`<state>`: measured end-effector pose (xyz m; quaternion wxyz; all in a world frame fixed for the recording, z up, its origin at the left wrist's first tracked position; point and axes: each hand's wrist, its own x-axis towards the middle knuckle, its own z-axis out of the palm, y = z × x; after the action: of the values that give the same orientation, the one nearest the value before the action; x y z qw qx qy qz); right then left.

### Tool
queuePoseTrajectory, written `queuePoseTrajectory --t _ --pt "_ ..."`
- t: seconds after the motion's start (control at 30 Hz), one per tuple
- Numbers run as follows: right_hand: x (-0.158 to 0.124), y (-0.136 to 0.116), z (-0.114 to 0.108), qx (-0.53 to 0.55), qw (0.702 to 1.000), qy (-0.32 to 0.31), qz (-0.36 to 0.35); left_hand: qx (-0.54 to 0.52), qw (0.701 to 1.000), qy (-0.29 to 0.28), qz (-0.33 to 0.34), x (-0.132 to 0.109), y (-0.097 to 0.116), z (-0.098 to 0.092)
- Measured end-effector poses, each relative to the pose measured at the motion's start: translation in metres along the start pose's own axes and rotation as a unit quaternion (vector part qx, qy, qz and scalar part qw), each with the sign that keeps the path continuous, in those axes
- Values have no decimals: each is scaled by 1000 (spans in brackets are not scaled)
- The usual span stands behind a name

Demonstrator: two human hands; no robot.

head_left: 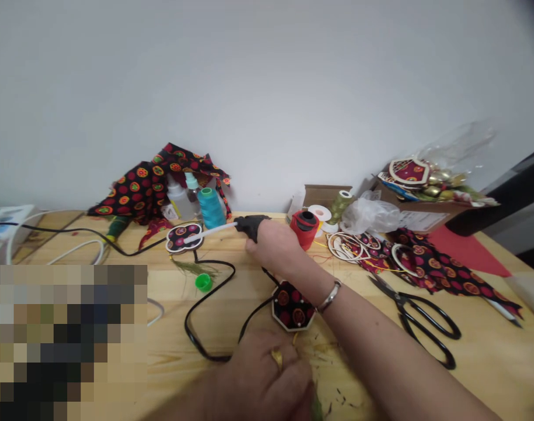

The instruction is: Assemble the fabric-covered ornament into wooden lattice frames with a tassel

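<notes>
My right hand point(276, 245) is closed around a black glue gun point(252, 224). A white glue stick point(210, 233) juts out of it to the left, over a flower-shaped patterned fabric piece point(179, 238) with a pale rim. An octagonal fabric piece point(293, 310) with small white dots lies under my right forearm, partly covered. Just below it, my left hand point(271, 374), with a gold ring, has its fingers curled in. Green tassel threads point(316, 403) show beside those fingers, and a yellow cord runs from the octagon towards them. The fingertips are blurred.
Black cable point(190, 327) loops across the wooden table. Black-handled scissors point(420, 318) lie at right. A green cap point(203, 282), blue thread cone point(212, 209), red spool point(304, 230) and patterned fabric point(144, 187) sit farther back. A cardboard box point(425, 215) stands at back right.
</notes>
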<state>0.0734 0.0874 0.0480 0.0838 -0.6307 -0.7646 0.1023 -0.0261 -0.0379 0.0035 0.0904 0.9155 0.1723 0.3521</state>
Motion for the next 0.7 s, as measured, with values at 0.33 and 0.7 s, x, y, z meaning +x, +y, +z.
queuePoseTrajectory --t 0.33,0.7 --pt "-57 57 -33 486 867 81 -73 -38 999 -8 4 1 6 -23" --pt "-106 111 -84 632 708 312 -42 12 999 24 -44 -1 4 -1"
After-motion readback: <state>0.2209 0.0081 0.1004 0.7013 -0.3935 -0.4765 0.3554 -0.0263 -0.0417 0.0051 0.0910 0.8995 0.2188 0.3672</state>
